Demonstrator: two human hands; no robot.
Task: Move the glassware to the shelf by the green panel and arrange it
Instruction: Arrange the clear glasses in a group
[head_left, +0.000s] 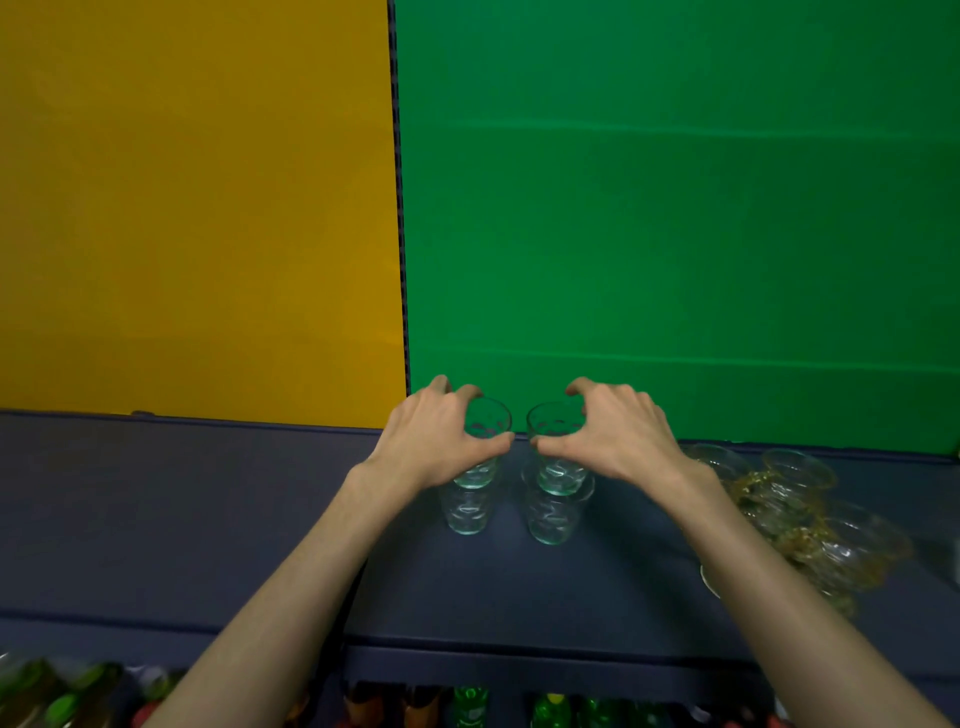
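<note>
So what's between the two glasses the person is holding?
Nothing: in the head view only a narrow strip of bare dark shelf separates the left glass from the right glass.

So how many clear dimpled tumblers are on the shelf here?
4. The left hand grips one tumbler and the right hand grips another; two more stand in front, left and right. The arms could hide others.

A yellow panel (197, 208) is seen left, a green panel (675, 218) right — split by a dark seam (399, 208), above a dark blue shelf (182, 509).
</note>
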